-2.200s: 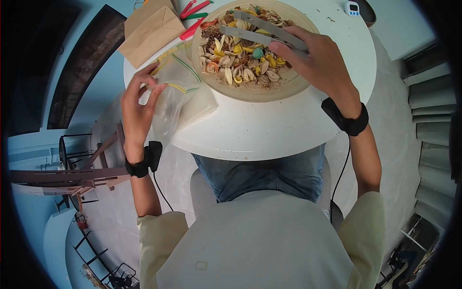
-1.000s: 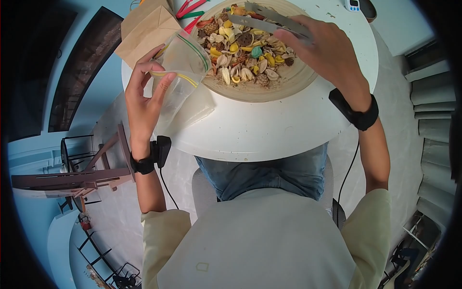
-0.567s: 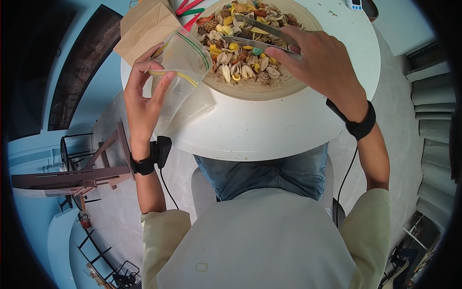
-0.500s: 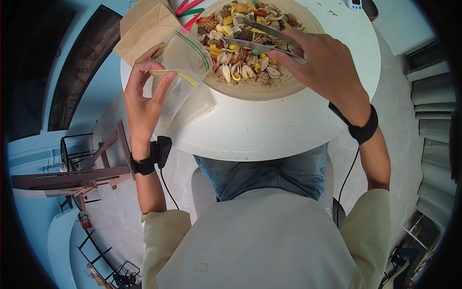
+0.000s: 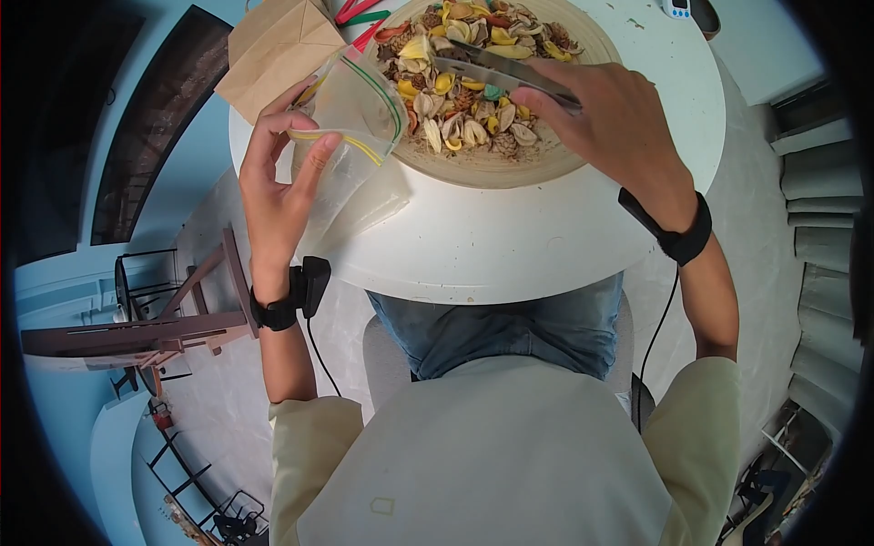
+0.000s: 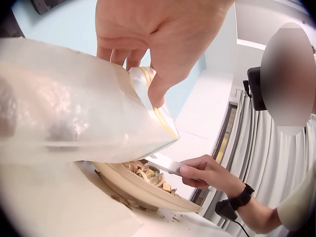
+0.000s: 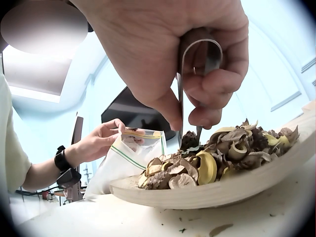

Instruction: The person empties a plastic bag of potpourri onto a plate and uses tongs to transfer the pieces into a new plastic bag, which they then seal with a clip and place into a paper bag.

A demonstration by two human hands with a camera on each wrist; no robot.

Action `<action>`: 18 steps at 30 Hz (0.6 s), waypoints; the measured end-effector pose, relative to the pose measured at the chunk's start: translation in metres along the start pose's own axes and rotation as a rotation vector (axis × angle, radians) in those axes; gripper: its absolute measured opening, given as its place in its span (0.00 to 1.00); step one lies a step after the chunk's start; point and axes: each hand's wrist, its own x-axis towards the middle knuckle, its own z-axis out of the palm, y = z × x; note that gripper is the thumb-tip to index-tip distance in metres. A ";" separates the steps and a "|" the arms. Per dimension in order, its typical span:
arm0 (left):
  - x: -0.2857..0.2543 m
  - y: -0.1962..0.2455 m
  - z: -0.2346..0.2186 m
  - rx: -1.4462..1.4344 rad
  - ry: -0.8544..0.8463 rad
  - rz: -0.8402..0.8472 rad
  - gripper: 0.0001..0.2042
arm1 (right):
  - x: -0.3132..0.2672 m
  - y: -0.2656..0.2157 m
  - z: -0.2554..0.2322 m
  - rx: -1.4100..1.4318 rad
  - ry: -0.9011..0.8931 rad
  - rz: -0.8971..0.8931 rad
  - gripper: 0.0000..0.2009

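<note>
My left hand (image 5: 284, 173) pinches the rim of a clear zip-top bag (image 5: 350, 182), holding its mouth spread toward the plate. Yellow and green zip strips line that mouth. In my right hand (image 5: 605, 123) are metal tongs (image 5: 510, 75), gripped between thumb and fingers. Their tips reach into a heap of potpourri (image 5: 473, 127) on a round, pale plate (image 5: 555, 168). A pale yellow dried piece (image 5: 415, 48) shows right at the tips, and in the right wrist view a dark piece (image 7: 190, 141) sits between the tong arms. I cannot tell whether they grip either.
A brown paper bag (image 5: 278, 55) lies at the table's back left, beside red and green clips (image 5: 364, 20). A small white timer (image 5: 675, 9) stands at the far right. Crumbs dot the white round table (image 5: 473, 246). The bag's lower part rests near its left edge.
The left hand has brought the bag's mouth up to the plate's edge and spread it wider. The tongs have lifted, shifted and dipped back into the potpourri, their tips now closer together.
</note>
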 end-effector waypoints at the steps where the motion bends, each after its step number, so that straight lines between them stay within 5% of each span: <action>1: 0.000 -0.001 0.001 -0.011 0.003 0.002 0.11 | 0.001 0.000 -0.001 0.000 0.000 0.000 0.19; 9: 0.003 0.000 0.006 -0.026 0.014 -0.001 0.11 | 0.019 -0.032 0.001 0.172 -0.078 -0.100 0.18; 10: 0.003 0.000 0.007 -0.028 0.022 -0.001 0.11 | 0.017 -0.035 0.012 0.216 0.110 -0.188 0.18; 11: 0.004 0.000 0.007 -0.031 0.031 -0.002 0.11 | 0.018 -0.036 0.011 0.215 0.111 -0.187 0.18; 13: 0.003 -0.002 0.005 -0.035 0.047 -0.017 0.11 | 0.020 -0.040 0.007 0.229 -0.051 -0.103 0.18; 18: 0.001 -0.005 0.001 -0.063 0.065 -0.049 0.10 | 0.020 -0.013 0.005 0.085 -0.007 0.050 0.20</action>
